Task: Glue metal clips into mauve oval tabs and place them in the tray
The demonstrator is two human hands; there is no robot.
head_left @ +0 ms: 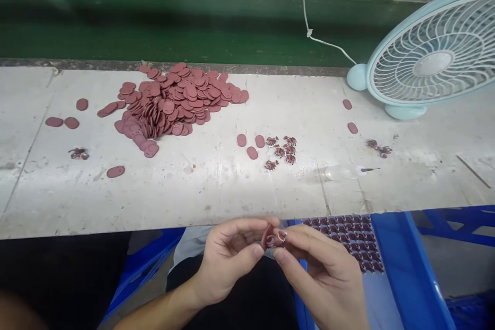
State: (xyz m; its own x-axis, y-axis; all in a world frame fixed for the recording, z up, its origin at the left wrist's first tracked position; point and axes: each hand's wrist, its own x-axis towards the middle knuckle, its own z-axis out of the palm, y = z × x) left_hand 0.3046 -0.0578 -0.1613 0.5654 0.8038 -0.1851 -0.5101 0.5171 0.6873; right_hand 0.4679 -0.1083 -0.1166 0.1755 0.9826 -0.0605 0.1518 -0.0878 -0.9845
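Note:
In front of the table edge, my left hand (235, 258) pinches a reddish-brown oval disc (266, 236) between thumb and fingers. Close against it, my right hand (325, 265) grips a small dark-red figurine (279, 238) with white and orange marks; its exact shape is partly covered by fingers. Whether the two pieces are joined, I cannot tell. Beyond the hands, several similar figurines (290, 149) lie grouped on the white table (185, 191), beside three loose discs (252, 153). A big heap of the same discs (189, 93) is at the back left.
A light-blue fan (433, 62) stands at the right, its white cable (328, 44) running up the green panel (154, 26). Under the table edge at right, a blue tray (417, 263) holds rows of figurines (351, 237). A dropper-like tip (369, 169) lies at right.

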